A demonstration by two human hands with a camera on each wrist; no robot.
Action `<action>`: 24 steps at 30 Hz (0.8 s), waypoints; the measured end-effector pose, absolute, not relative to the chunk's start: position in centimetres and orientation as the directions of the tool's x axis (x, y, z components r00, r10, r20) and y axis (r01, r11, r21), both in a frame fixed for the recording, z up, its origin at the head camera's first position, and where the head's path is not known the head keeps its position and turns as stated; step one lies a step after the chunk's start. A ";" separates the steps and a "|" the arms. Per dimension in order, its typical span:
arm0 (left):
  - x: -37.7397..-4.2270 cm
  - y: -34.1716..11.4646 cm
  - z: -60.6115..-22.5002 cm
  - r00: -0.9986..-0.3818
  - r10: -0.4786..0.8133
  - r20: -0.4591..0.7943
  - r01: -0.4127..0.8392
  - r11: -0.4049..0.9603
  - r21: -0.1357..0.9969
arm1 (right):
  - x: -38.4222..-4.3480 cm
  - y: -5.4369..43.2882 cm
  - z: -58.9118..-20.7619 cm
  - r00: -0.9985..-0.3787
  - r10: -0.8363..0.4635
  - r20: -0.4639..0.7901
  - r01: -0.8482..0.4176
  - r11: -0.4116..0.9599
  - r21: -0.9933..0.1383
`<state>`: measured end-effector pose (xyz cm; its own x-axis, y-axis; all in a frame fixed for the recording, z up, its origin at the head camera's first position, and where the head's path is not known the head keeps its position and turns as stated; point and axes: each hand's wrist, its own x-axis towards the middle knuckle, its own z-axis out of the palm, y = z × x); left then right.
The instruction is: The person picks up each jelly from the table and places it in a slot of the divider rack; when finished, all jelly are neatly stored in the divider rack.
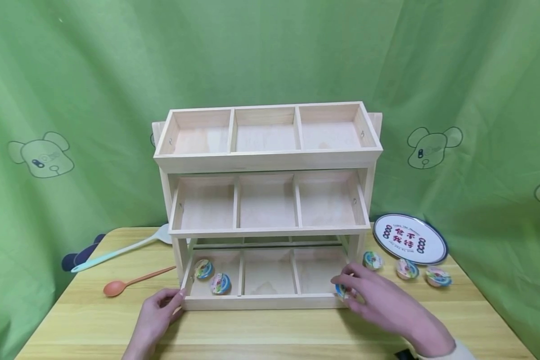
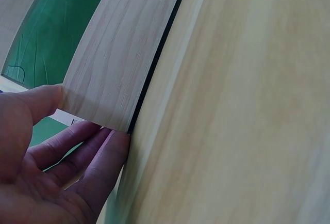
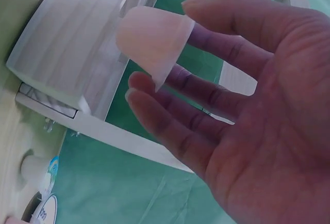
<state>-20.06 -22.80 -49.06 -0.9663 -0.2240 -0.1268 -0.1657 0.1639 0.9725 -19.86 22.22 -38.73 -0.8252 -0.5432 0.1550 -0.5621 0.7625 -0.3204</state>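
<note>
Wooden table [image 1: 261, 337]: bears the work on its near side, where both hands are at the tiered rack [image 1: 270, 161].
Cup handling: the held cup [image 3: 147, 41] is at the right near corner of the lowest tray [image 1: 261, 303]; a light, steady pinch seems best, as its thin-looking wall may dent under a hard squeeze. Its base should clear the front board [image 2: 121, 43] before any release.
Right hand [image 1: 375, 298]: grip closed on the cup, thumb at the rim and fingers on the lid side; whether the cup touches the tray cannot be told.
Left hand [image 1: 159, 310]: grip clamped on the left end of the front board, thumb at its upper corner, fingers at its lower; this should help stop the rack sliding.
Left compartment: two cups [image 1: 220, 283] lie just beside each other, lids showing.
Left of the rack: orange spoon [image 1: 114, 288] near, mint utensil [image 1: 117, 252] farther.
Right of the rack: three more cups [image 1: 407, 269] on the table.
Far right: white plate [image 1: 409, 239], dark-rimmed, beyond those cups.
Far behind: green curtain [image 1: 270, 55].
</note>
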 end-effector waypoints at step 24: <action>-20.0 -22.8 -48.9 -0.966 -0.224 -0.130 -0.165 0.146 0.976 | -21.2 19.4 -38.3 -0.741 -0.631 0.228 -0.671 0.705 -0.230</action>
